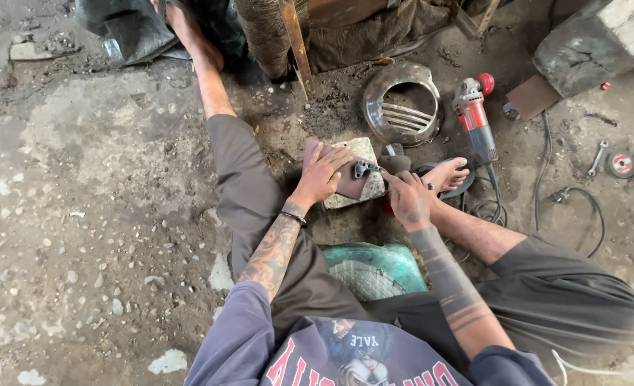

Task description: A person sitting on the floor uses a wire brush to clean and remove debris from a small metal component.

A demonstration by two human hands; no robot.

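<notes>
Rough workshop floor, seen from above

I see a cracked, pitted grey concrete floor [81, 214] strewn with pebbles and dark grit, daylight washing its left side; a large grey stone block [603, 39] sits top right, a rusty wooden frame [295, 39] top centre.

Red/grey grinder [474, 118], brown sandpaper [345, 179], teal patterned cover [374, 268], chrome ring [402, 104].
</notes>
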